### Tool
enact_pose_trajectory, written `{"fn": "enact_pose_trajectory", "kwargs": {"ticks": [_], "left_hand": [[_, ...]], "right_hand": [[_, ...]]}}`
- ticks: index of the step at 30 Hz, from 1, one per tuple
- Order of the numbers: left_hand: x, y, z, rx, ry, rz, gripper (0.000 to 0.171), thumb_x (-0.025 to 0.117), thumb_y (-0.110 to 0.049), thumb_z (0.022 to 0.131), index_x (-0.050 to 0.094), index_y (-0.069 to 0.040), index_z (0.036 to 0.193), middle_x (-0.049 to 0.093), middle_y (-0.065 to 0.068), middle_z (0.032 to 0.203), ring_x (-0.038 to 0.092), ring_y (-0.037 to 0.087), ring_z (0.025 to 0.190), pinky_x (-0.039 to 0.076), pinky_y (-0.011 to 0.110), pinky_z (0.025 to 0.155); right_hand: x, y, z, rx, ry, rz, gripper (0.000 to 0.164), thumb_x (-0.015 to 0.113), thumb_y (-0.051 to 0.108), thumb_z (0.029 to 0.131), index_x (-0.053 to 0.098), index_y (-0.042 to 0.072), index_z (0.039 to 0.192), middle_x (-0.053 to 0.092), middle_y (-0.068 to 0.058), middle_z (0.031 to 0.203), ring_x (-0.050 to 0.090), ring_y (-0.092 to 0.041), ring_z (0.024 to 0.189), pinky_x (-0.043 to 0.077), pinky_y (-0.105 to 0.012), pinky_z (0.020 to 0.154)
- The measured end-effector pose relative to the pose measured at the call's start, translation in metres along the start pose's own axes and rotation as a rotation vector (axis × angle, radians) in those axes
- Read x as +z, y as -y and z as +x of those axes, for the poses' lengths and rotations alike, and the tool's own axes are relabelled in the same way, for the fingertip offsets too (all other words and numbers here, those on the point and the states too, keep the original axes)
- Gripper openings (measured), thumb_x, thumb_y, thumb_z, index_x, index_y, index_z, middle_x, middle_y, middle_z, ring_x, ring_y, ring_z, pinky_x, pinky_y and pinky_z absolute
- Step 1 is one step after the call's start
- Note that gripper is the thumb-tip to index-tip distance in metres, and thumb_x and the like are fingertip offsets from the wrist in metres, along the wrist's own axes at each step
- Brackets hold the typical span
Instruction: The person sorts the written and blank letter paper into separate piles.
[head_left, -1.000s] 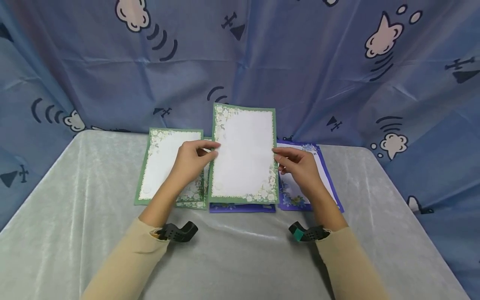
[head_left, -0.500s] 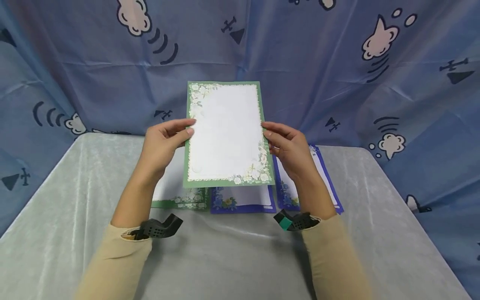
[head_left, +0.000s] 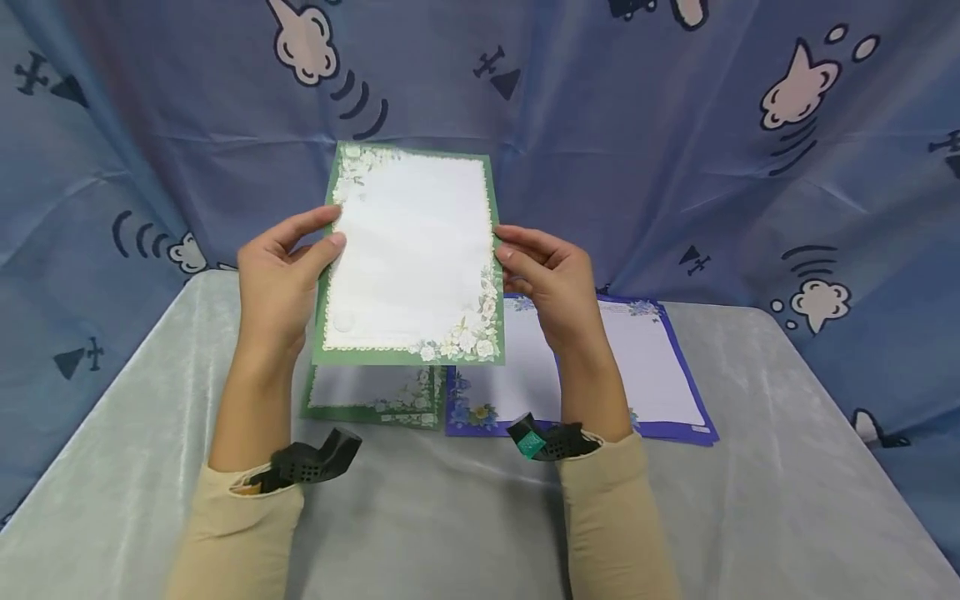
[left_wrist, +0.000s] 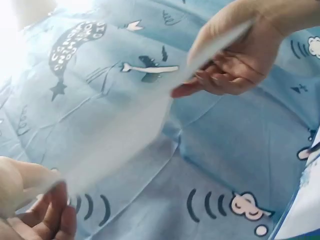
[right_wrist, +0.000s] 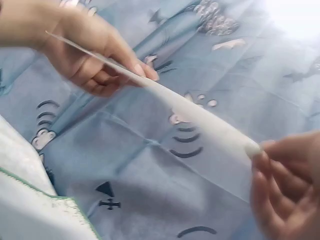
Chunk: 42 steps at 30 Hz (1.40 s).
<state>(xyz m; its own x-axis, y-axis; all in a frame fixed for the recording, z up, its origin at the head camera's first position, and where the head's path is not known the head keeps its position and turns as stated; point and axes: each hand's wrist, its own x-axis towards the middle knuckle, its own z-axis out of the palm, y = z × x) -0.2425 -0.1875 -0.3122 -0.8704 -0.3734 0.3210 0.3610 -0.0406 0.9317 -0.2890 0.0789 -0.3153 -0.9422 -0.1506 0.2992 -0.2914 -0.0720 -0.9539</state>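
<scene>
A green-bordered sheet of paper [head_left: 412,250] with white printed flowers is held up above the table in the head view. My left hand [head_left: 277,271] pinches its left edge between thumb and fingers. On the opposite edge my right hand [head_left: 551,279] pinches it the same way. Both wrist views show the sheet nearly edge-on and blurred, stretched between the two hands. Beneath it lie green-bordered sheets [head_left: 367,396], partly hidden by the raised one. To their right are blue-bordered sheets [head_left: 510,396] with blue flowers, partly covered by my right hand and forearm.
A grey cloth-covered table [head_left: 435,517] extends in front of the sheets and to both sides. Behind it hangs a blue patterned curtain [head_left: 585,108]. More blue-bordered sheets [head_left: 660,367] lie at the right, overlapping slightly.
Both hands have lifted the green-bordered sheet and carried it left, from over the middle blue-bordered sheets to over the green-bordered ones. The blue-bordered sheets in the middle are now more exposed.
</scene>
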Motion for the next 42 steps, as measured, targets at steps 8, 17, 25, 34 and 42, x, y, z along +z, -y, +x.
{"fn": "enact_pose_trajectory", "kwargs": {"ticks": [8,17,25,34,42], "left_hand": [[-0.007,0.008,0.005,0.044,0.043,0.263,0.03,0.072,-0.009,0.092,0.074,-0.01,0.123,0.055,-0.009,0.071,0.036,0.009,0.054,0.031,0.023,0.053],[-0.025,0.021,0.01,-0.015,0.168,0.675,0.038,0.066,-0.012,0.096,0.067,-0.013,0.135,0.041,-0.003,0.073,0.025,0.01,0.053,0.031,0.028,0.053],[-0.032,0.038,0.017,-0.142,0.339,0.884,0.044,0.057,-0.007,0.097,0.059,-0.005,0.141,0.051,0.008,0.062,0.036,0.016,0.056,0.037,0.032,0.054],[-0.047,0.056,0.025,-0.294,0.501,0.99,0.045,0.056,-0.009,0.099,0.054,0.001,0.143,0.053,0.03,0.144,0.059,0.038,0.102,0.047,0.04,0.074],[-0.053,0.076,0.03,-0.31,0.57,1.031,0.043,0.061,-0.006,0.093,0.06,0.007,0.134,0.056,0.033,0.138,0.055,0.044,0.124,0.049,0.054,0.097]], "right_hand": [[0.004,-0.015,-0.002,-0.037,-0.019,-0.186,0.03,0.071,0.006,0.093,0.071,0.002,0.123,0.073,0.003,0.096,0.069,-0.009,0.073,0.06,-0.024,0.068],[0.026,-0.045,0.001,-0.007,0.015,-0.271,0.027,0.068,0.004,0.094,0.073,0.002,0.12,0.073,-0.02,0.113,0.07,-0.01,0.074,0.061,-0.028,0.071],[0.042,-0.074,-0.001,-0.003,0.069,-0.459,0.028,0.068,0.005,0.094,0.074,0.007,0.121,0.074,-0.014,0.116,0.073,-0.031,0.082,0.061,-0.033,0.072],[0.052,-0.1,-0.003,0.075,0.169,-0.618,0.031,0.07,0.009,0.093,0.073,0.011,0.124,0.074,-0.01,0.12,0.064,-0.018,0.071,0.041,-0.024,0.054],[0.059,-0.119,-0.007,0.117,0.306,-0.793,0.031,0.072,0.011,0.092,0.073,0.008,0.123,0.076,-0.01,0.118,0.073,-0.024,0.093,0.055,-0.029,0.07]]}}
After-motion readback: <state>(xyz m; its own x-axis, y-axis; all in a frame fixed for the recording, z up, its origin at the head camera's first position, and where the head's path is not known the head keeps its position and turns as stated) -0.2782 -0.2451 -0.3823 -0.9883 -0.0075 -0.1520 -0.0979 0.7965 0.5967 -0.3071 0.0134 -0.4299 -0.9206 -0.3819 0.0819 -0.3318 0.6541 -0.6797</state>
